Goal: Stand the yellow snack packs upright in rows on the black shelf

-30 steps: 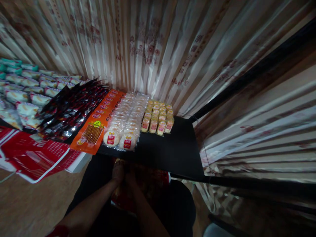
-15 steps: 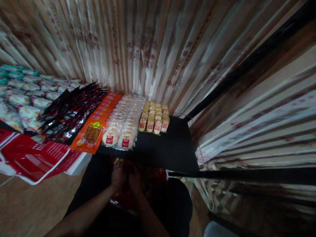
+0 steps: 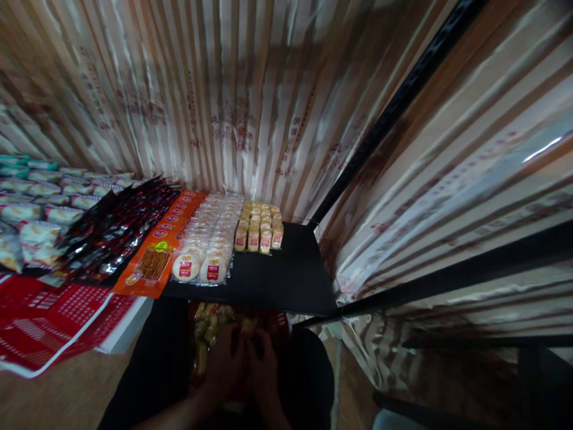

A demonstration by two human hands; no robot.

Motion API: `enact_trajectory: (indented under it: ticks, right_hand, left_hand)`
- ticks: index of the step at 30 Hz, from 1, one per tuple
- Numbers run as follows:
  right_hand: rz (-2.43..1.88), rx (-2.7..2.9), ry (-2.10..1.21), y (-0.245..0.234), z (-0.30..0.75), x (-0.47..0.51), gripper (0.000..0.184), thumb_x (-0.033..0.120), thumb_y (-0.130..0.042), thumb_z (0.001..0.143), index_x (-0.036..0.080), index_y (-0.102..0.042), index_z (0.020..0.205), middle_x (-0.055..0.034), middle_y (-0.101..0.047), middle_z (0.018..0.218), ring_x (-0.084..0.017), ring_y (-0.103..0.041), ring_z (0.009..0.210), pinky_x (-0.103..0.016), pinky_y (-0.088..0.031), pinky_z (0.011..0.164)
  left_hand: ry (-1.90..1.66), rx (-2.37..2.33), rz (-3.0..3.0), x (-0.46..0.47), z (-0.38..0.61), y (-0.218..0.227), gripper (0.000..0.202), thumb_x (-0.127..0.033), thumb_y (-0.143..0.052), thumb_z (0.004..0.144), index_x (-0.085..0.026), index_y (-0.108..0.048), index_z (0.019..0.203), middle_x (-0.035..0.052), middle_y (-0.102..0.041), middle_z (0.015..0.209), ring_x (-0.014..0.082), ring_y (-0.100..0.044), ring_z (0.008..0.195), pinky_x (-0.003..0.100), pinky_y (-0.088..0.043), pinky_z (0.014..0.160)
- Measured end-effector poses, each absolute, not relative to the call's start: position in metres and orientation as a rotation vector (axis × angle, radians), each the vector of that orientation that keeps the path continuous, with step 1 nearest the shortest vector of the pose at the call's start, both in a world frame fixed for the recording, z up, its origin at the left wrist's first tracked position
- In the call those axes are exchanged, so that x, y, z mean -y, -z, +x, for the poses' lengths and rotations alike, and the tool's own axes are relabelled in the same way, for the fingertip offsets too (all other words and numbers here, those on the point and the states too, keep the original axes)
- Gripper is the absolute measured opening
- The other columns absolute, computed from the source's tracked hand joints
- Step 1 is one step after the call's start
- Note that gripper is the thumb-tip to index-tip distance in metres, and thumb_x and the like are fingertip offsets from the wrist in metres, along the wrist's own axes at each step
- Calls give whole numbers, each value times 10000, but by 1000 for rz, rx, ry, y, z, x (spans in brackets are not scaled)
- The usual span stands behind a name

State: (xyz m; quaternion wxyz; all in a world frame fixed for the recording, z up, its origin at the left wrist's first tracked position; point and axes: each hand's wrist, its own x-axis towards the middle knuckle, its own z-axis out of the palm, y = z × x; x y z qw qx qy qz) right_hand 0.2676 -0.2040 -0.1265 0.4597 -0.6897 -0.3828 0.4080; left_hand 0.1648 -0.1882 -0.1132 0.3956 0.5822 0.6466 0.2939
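Note:
Below the shelf's front edge, my left hand [image 3: 225,352] and my right hand [image 3: 262,357] are close together in deep shade. Their fingers are bent and meet at a small pale wrapped snack [image 3: 248,325], whose details are too dark to read. Under and around them is a red basket [image 3: 282,325] between the knees. Gold-wrapped snacks [image 3: 206,322] lie in the basket, mostly left of my left hand. On the black shelf [image 3: 286,278] above stand rows of small yellow-wrapped cakes [image 3: 259,230], beside two rows of round clear-wrapped cakes [image 3: 212,239].
Further left on the shelf are an orange snack packet [image 3: 154,257], dark shiny packets [image 3: 119,233] and white bags [image 3: 40,236]. A red shopping basket [image 3: 58,319] is at lower left. Black metal posts [image 3: 371,143] and a striped curtain [image 3: 224,107] close off the back and right.
The view has shifted, so the shelf sits further left and a bit lower. My hands have moved back from the basket's left part, uncovering gold-wrapped snacks, and now meet at a small snack.

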Motion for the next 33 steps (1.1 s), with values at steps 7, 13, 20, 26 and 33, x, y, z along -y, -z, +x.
enact_trajectory:
  ticks: [7, 13, 20, 26, 33]
  right_hand:
    - [-1645, 961, -811, 75, 306, 168, 280, 401, -562, 743, 227, -568, 963, -53, -673, 935, -211, -637, 854, -329, -499, 792]
    - [-1459, 945, -828, 61, 343, 109, 321, 384, -573, 741, 196, -524, 996, -68, -661, 951, -177, -640, 856, -329, -506, 811]
    - [-1409, 954, -771, 74, 379, 57, 278, 341, -581, 720, 180, -546, 944, -73, -664, 884, -174, -643, 800, -332, -521, 771]
    - [-1430, 986, -737, 80, 388, 18, 270, 340, -562, 719, 184, -546, 939, -62, -653, 883, -171, -633, 793, -339, -507, 781]
    - [-1470, 1066, -712, 72, 379, -16, 262, 348, -527, 725, 203, -548, 942, -41, -660, 888, -171, -627, 786, -307, -494, 736]
  left_hand:
    - [-1021, -1403, 1551, 147, 207, 61, 261, -265, -396, 839, -176, -533, 1043, 87, -603, 1025, 185, -568, 973, 346, -454, 896]
    - [-1071, -1429, 1697, 96, 244, 39, 309, -198, -352, 847, -174, -540, 1092, 77, -563, 1060, 170, -525, 1018, 326, -419, 946]
    - [-958, -1543, 1660, 54, 286, 45, 356, -181, -370, 831, -140, -523, 1150, 99, -576, 1112, 194, -504, 1077, 337, -387, 989]
    - [-976, -1618, 1631, 27, 304, 51, 391, -175, -375, 821, -110, -498, 1187, 124, -556, 1201, 222, -468, 1148, 369, -338, 1038]
    - [-1066, -1671, 1650, 12, 299, 52, 453, -138, -409, 773, -137, -477, 1221, 105, -497, 1289, 225, -395, 1236, 378, -294, 1076]
